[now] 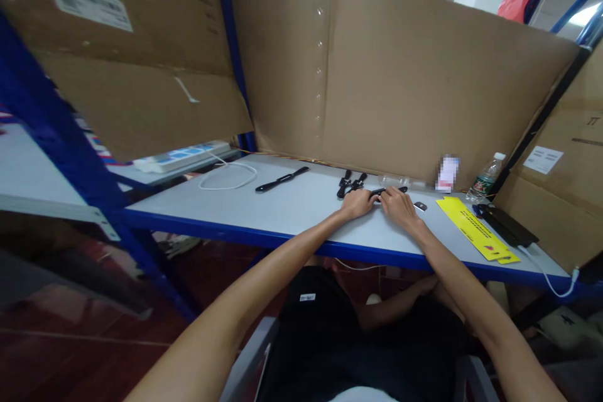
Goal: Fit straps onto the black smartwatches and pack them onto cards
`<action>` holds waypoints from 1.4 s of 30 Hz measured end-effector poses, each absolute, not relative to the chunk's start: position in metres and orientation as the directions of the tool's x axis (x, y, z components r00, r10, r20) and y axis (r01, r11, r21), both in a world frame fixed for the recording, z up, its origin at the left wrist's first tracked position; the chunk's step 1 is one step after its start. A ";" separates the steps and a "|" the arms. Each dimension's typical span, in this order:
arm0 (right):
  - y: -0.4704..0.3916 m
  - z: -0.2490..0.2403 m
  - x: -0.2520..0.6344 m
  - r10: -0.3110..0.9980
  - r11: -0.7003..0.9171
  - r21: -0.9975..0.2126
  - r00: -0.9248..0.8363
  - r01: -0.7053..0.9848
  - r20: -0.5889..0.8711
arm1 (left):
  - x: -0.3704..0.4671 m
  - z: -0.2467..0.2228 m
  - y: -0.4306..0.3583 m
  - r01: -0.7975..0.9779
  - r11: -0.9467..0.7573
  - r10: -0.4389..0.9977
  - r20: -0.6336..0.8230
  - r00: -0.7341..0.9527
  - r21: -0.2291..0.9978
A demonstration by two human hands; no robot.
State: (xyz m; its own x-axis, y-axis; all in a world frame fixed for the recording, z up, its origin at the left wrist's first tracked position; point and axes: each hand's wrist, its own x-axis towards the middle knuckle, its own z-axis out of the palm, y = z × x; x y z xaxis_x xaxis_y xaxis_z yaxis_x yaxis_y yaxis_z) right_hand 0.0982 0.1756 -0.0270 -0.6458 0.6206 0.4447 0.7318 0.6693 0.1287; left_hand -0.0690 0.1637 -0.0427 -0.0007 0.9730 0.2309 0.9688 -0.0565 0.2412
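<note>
My left hand [358, 203] and my right hand [396, 206] meet at the middle of the grey table [301, 213]. Both have their fingers closed on a slim black tool [403, 189], whose end shows past my right hand; the rest is mostly covered by my fingers. Just behind my left hand lie small black parts [346, 183] with crossed or forked shapes. Farther left, a long black tool [281, 179] rests flat and slanted. A small dark piece [421, 206] lies to the right of my right hand.
Yellow printed cards [475, 229], a black case [509, 226] with a white cable, and a water bottle [486, 179] stand or lie at the right. A white cable loop [228, 185] and power strip [176, 158] are at the left. Cardboard [400, 88] walls the back.
</note>
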 end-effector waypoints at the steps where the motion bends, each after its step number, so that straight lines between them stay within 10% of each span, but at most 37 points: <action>1: 0.177 -0.029 0.097 0.629 0.660 0.099 -0.620 0.744 0.468 | -0.069 -0.043 0.163 0.969 -0.056 0.973 0.232 -0.001 0.240; 14: 0.200 -0.043 0.093 0.739 0.653 -0.412 -0.415 0.635 0.531 | -0.068 -0.042 0.164 0.966 -0.050 0.973 0.229 -0.010 0.254; 33: 0.171 -0.026 0.103 0.637 0.637 0.223 -0.666 0.738 0.387 | -0.066 -0.040 0.160 0.971 -0.065 0.969 0.246 0.006 0.232; 42: 0.173 -0.031 0.083 0.876 0.386 -0.108 -0.327 0.916 0.354 | -0.064 -0.039 0.155 0.980 -0.083 0.967 0.253 0.035 0.181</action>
State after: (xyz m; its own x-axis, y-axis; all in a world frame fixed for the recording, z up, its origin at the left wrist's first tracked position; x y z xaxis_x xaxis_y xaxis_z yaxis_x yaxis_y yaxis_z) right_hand 0.0832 0.1728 -0.0305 -0.3272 0.8761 0.3542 0.9163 0.3857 -0.1077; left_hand -0.0639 0.1552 -0.0386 0.0348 0.9668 0.2531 0.9801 -0.0825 0.1807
